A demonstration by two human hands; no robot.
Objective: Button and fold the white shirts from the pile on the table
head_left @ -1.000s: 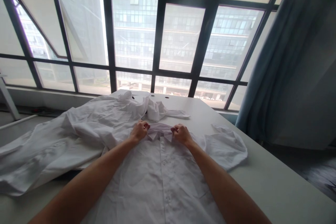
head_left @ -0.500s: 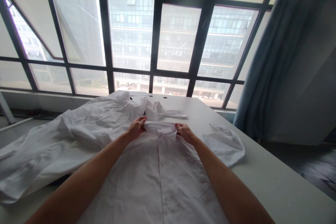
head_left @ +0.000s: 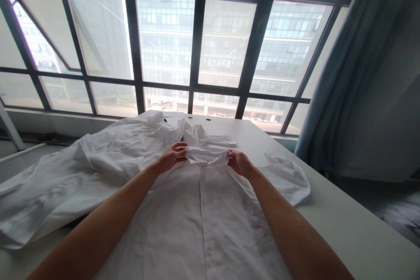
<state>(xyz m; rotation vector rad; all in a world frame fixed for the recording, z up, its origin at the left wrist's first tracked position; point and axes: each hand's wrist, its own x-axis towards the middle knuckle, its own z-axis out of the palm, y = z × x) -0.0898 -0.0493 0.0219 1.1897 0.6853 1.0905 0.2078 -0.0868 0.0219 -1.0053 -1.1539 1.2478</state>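
Note:
A white button-up shirt (head_left: 183,223) lies front up on the table, its button strip running toward me and its collar (head_left: 207,155) at the far end. My left hand (head_left: 173,156) pinches the left end of the collar. At the right end, my right hand (head_left: 240,163) grips the collar between thumb and fingers. Between both hands the collar band is stretched and slightly raised, with its edge folded over. One sleeve (head_left: 288,179) spreads out to the right, past my right forearm. The shirt's lower hem is outside the view.
Other white garments (head_left: 108,153) lie heaped to the left, reaching the far middle. The white table (head_left: 341,223) extends to the right, with dark round holes at its far end. A large window stands behind, and a blue-grey curtain (head_left: 344,78) hangs at right.
The collar's upper edge has been turned over toward me, covering the neck opening that showed before. Both hands still hold its ends. The view has shifted slightly.

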